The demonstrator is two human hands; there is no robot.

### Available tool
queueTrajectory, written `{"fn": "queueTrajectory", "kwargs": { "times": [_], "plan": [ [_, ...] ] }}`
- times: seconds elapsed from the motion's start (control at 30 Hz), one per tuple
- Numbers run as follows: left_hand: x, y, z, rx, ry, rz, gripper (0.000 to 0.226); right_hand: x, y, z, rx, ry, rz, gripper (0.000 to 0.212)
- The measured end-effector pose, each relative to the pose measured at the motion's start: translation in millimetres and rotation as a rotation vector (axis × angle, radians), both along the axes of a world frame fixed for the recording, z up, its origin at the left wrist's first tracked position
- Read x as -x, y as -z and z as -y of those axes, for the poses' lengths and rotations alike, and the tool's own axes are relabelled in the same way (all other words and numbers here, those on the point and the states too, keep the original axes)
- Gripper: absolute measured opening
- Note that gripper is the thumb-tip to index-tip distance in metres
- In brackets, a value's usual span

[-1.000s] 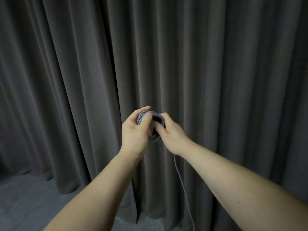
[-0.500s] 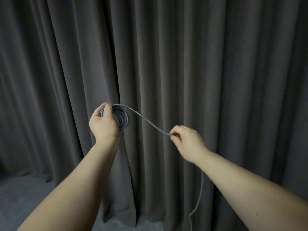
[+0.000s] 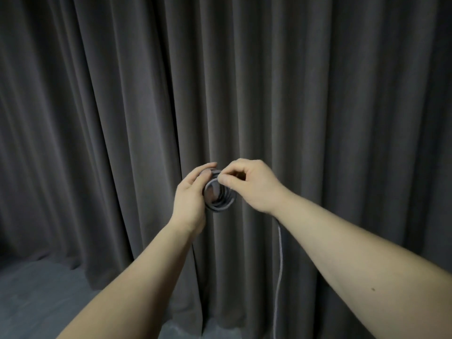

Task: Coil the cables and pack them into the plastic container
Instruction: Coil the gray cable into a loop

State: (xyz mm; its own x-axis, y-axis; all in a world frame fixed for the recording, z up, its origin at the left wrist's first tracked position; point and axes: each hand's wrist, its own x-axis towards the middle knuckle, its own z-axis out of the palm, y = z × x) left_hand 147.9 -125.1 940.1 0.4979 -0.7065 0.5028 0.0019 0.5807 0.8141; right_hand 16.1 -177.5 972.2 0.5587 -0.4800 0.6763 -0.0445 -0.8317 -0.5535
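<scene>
Coil of grey braided cable, wound into a small round ring of several stacked loops, held in mid-air between my two hands in front of me. My left hand grips the ring's left edge, fingers curled over its top and behind it, thumb on the near side; the hollow centre of the ring stays visible just right of my palm. My right hand sits touching the ring's upper right edge, thumb and forefinger pinching a strand of the cable at the top of the coil, remaining fingers curled loosely. From below my right wrist the free tail of the cable hangs straight down and runs out at the lower edge of the view; its surface shows a fine woven texture. Behind the hands, a dark grey pleated curtain of matte, heavy fabric falls in deep vertical folds to a grey carpeted floor.
</scene>
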Motion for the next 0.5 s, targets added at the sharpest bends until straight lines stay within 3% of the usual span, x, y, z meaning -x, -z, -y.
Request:
{"fn": "queueTrajectory", "kwargs": {
  "times": [0.17,0.33,0.5],
  "plan": [
    [16,4,4,-0.029,0.015,-0.033,0.031,-7,11,7,-0.213,0.115,0.249,0.028],
    [20,7,6,-0.001,-0.044,-0.009,0.028,-3,17,10,-0.224,0.269,0.233,0.038],
    [14,7,3,0.018,-0.089,0.021,0.022,6,28,18,-0.406,-0.041,0.238,0.018]
  ]
}}
